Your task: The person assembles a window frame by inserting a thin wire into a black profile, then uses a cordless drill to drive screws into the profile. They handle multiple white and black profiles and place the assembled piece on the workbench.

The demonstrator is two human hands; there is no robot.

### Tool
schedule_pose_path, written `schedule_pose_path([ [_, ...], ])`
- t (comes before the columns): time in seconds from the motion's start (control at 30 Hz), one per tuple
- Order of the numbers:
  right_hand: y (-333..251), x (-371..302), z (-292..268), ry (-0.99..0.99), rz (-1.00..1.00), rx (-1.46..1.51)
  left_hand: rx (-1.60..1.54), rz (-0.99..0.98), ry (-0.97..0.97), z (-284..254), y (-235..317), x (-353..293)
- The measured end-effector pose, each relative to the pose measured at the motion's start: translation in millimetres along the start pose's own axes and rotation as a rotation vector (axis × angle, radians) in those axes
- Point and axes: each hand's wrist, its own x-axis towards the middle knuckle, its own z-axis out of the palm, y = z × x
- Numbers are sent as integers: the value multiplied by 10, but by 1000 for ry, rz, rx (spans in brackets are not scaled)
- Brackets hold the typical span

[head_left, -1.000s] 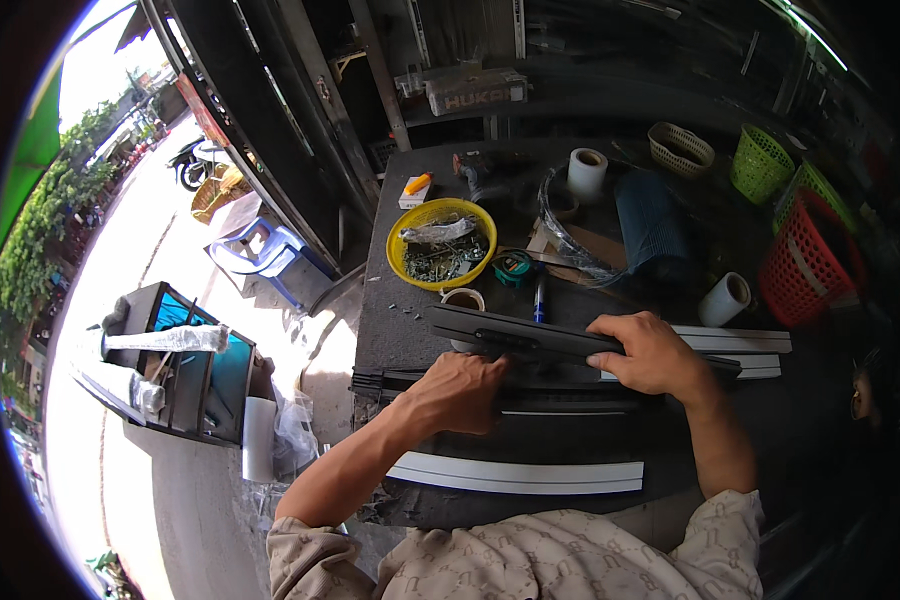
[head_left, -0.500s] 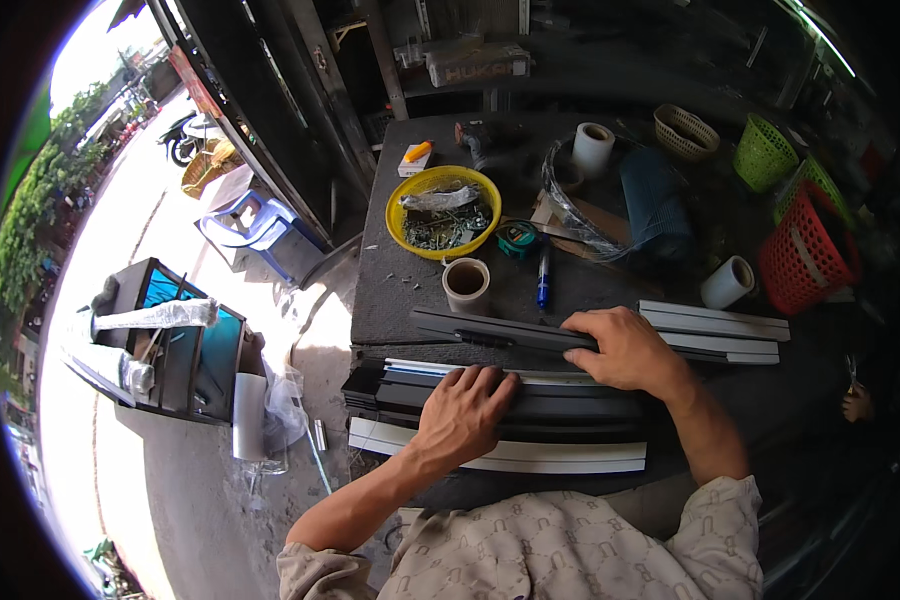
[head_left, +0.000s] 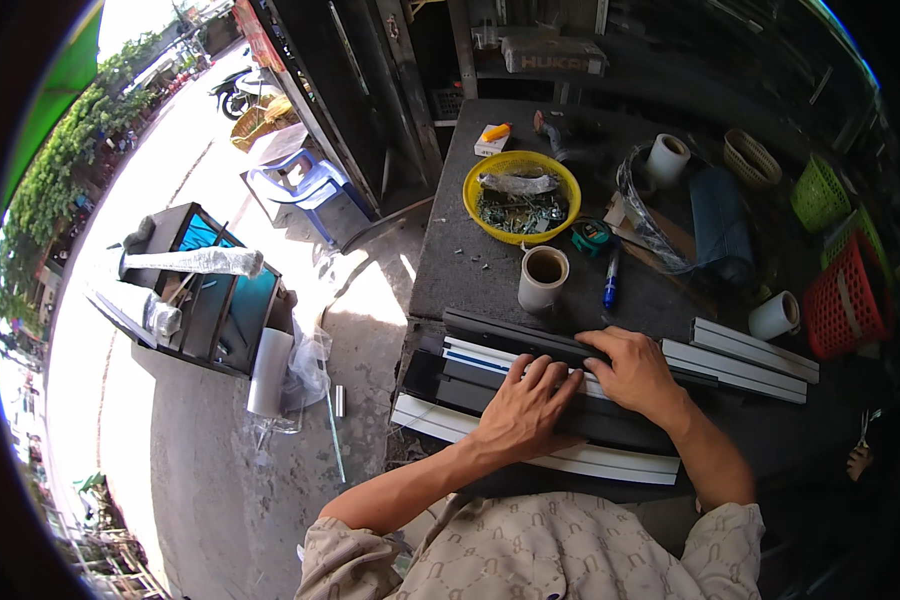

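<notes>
Long dark grey profile strips (head_left: pixel 460 377) lie side by side on the dark table, with a white strip that has a blue line (head_left: pixel 470 352) among them. My left hand (head_left: pixel 530 402) rests across these strips, fingers slightly bent and pressed on top. Along their far side runs another dark profile strip (head_left: pixel 500 328). My right hand (head_left: pixel 638 372) grips that one, fingertips over its far edge and thumb on the near side. Closest to me is a curved white strip (head_left: pixel 610 463). Part of the strips is hidden under both hands.
Beyond the strips stand a cup (head_left: pixel 543 280), a yellow basket (head_left: pixel 521 240) of screws, a tape measure (head_left: pixel 590 237) and a blue marker (head_left: pixel 611 280). White profiles (head_left: pixel 740 365) and a red basket (head_left: pixel 846 300) are at right. A glass-sided cabinet (head_left: pixel 210 330) stands on the floor left.
The dark strip in my right hand has come nearer and now lies against the white strip. My left hand stays on the strips. The whole view has shifted.
</notes>
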Motion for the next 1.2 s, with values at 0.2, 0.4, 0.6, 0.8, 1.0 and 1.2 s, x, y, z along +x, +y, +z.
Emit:
schedule_pose_path([
  [0.2,-8,67,162,39,-1,156,-137,55,37,-17,-65,26],
  [0.4,-20,42,219,27,-12,205,-229,0,286,-241,-223,-216],
  [0.6,0,-26,340,57,-56,-14,-363,-803,439,-721,-909,-556],
  [0.8,-85,-224,286,-109,-153,-284,-591,-873,355,-656,-1025,-540],
  [1.0,-106,-236,280,-182,-152,-304,-734,-909,420,-590,-1141,-612],
  [1.2,-76,-242,276,-204,-145,-288,-760,-896,535,-523,-1081,-591],
])
